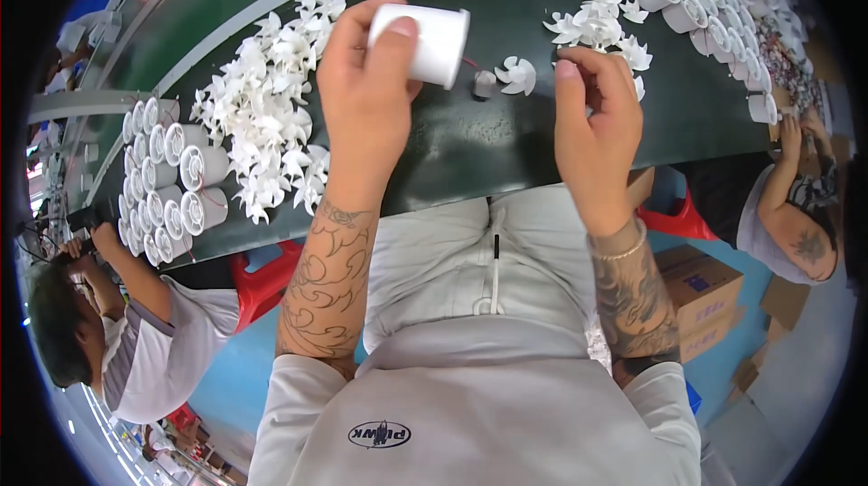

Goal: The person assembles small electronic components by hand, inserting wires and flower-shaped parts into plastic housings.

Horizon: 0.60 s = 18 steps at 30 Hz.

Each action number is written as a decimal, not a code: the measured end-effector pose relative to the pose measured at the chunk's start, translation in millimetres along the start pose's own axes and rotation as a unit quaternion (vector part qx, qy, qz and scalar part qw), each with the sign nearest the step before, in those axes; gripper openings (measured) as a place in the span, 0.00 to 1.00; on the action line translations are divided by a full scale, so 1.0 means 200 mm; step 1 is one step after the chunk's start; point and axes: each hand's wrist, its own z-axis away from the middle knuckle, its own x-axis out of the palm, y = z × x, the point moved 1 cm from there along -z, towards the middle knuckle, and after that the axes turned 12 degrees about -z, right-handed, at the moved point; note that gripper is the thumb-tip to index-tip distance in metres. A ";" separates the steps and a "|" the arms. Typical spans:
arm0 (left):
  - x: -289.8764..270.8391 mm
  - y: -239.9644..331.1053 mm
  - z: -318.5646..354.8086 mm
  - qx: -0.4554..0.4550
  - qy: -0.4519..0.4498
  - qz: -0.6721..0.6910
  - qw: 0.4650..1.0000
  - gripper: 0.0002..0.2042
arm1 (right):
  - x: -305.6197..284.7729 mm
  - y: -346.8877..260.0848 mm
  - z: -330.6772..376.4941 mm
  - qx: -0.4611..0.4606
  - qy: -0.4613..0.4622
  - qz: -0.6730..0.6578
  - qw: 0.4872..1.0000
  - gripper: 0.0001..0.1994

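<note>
My left hand grips a white plastic cylinder lying on its side above the dark green belt. A thin red wire runs from the cylinder's open end to a small grey motor. Next to the motor sits a white fan impeller. My right hand hovers just right of the impeller with thumb and forefinger pinched; whether anything is between them I cannot tell.
A large heap of white impellers lies left of my hands, a smaller heap to the right. Rows of white cylinders stand at far left, more cylinders at far right. Seated co-workers flank me: one person left, another person right.
</note>
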 end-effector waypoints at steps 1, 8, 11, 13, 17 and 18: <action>0.00 0.03 0.00 -0.033 0.001 0.066 0.997 0.11 | 0.03 -0.01 0.02 0.067 0.058 -0.131 0.987 0.10; 0.09 -0.10 -0.05 -0.044 0.063 0.058 0.995 0.13 | 0.24 -0.10 0.02 -0.137 -0.017 0.199 0.970 0.16; 0.06 -0.08 -0.03 -0.084 0.012 0.109 0.990 0.16 | 0.25 -0.04 -0.02 -0.108 -0.063 0.142 0.982 0.10; 0.05 -0.12 -0.02 -0.070 -0.007 0.102 0.992 0.15 | 0.23 -0.04 -0.05 -0.153 -0.064 0.150 0.975 0.04; -0.04 -0.17 -0.03 0.094 0.235 -0.155 0.955 0.13 | 0.11 -0.08 -0.10 -0.183 -0.097 0.170 0.964 0.08; -0.07 -0.15 -0.02 0.072 0.233 -0.232 0.942 0.14 | 0.10 -0.10 -0.09 -0.138 -0.101 0.129 0.977 0.09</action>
